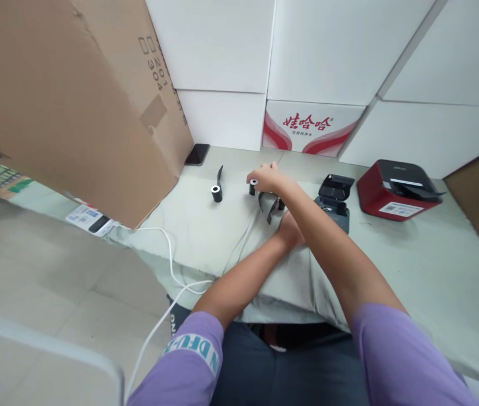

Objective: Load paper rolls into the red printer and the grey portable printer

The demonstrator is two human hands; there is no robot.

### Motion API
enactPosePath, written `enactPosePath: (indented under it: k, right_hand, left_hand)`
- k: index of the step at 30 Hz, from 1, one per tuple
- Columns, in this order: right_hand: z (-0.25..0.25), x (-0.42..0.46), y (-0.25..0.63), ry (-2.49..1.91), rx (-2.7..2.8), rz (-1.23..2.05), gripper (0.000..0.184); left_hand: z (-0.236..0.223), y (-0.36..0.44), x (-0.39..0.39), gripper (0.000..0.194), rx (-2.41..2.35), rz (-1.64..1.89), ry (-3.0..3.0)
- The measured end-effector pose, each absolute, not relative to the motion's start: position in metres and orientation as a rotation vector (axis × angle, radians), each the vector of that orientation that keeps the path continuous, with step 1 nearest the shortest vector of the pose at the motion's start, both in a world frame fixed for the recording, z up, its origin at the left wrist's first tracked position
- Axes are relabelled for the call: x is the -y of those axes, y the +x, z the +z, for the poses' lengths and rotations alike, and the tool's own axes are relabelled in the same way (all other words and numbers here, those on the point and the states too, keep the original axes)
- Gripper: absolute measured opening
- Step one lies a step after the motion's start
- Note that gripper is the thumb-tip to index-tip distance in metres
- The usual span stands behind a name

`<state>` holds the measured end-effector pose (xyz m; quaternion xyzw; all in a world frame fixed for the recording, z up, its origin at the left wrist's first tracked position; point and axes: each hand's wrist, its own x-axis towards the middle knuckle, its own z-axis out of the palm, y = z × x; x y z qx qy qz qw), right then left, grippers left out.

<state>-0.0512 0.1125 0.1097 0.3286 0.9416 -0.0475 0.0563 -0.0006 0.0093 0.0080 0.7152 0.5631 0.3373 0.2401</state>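
My forearms cross over the table [188, 242], the right one on top. My right hand [264, 178] reaches to the left, fingers curled down around the top of a small black roll with a white core [253, 188]. Beneath the right forearm lies my left hand [292, 226], its fingers mostly hidden. Close to it are another dark roll [281, 204] and a curling black strip [270, 214]. Farther left, a third black roll [216, 194] stands with its loose strip end sticking up. To the right of my hands, a dark grey device [335, 204] has its lid raised.
A red and black device [395, 190] with a black strip stands at the right. A large cardboard box [108, 113] borders the left, with a phone [197, 154] beside it. White boxes [222, 118] line the back. A white cable [170, 254] hangs over the front edge.
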Motion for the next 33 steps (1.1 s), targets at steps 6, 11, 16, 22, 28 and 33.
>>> enactPosePath:
  k: [6, 11, 16, 22, 28, 33]
  right_hand:
    - [0.121, -0.114, -0.003, 1.348, -3.468, -0.475, 0.035]
    - [0.127, -0.1, 0.123, 1.644, -3.318, -2.201, 0.044]
    - [0.084, -0.089, 0.209, 2.145, -2.912, -2.455, 0.029]
    - [0.04, -0.089, 0.206, 2.387, -3.063, -1.564, 0.024]
    - [0.034, -0.089, 0.202, 2.208, -3.182, -0.959, 0.023]
    - [0.024, -0.095, 0.204, 2.359, -3.157, -0.739, 0.026]
  left_hand:
    - [0.01, 0.003, -0.013, 0.072, -1.563, 0.786, 2.18]
    - [0.014, 0.006, -0.014, 0.114, -1.664, 0.651, 2.197]
    - [0.014, 0.006, -0.013, 0.112, -1.661, 0.635, 2.208]
    - [0.013, 0.006, -0.013, 0.115, -1.677, 0.631, 2.205]
    - [0.013, 0.005, -0.013, 0.111, -1.669, 0.616, 2.212]
    - [0.014, 0.004, -0.012, 0.114, -1.685, 0.608, 2.216]
